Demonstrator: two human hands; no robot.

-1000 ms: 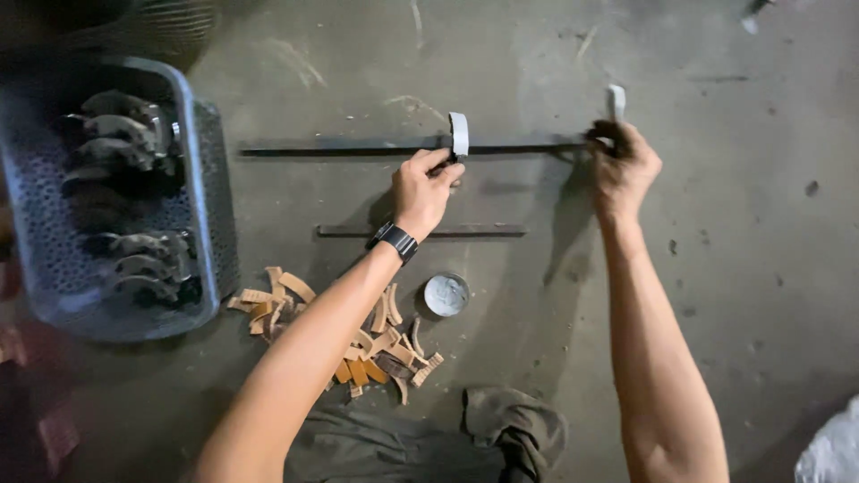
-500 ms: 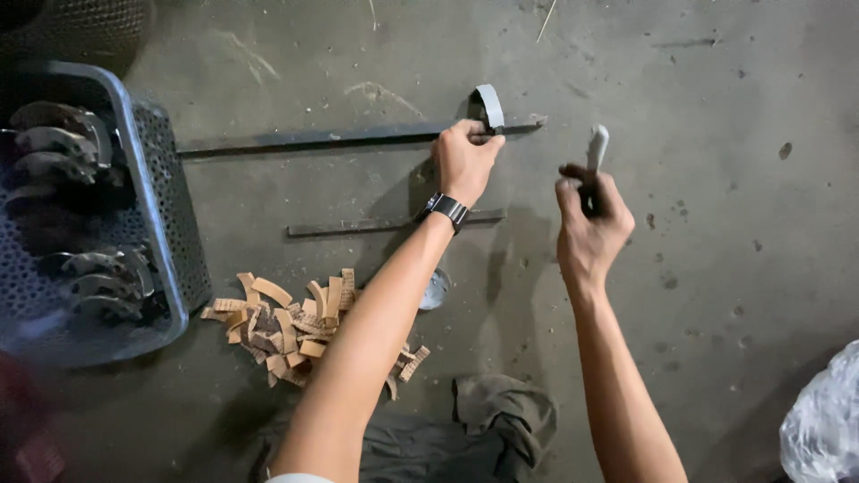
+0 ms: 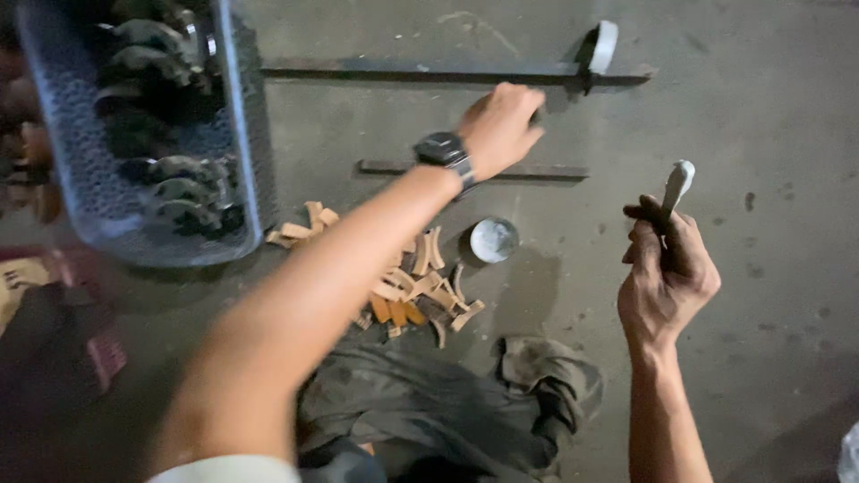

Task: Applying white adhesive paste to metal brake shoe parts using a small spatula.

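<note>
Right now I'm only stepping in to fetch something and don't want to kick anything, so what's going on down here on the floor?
A person crouches over a concrete floor. The right hand holds a thin stick with a pale tip, upright. The left hand, with a wristwatch, reaches between a long dark bar carrying a curved pale piece and a shorter bar. A small round tin sits by a heap of curved tan pieces. A grey basket of dark metal parts stands to the left.

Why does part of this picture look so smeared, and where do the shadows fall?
Head view: the left hand and its forearm are motion-blurred; the right hand, gripping a white-tipped stick, is sharper. Dim light; the small round tin casts a shadow to its left; the basket corner is dark.
</note>
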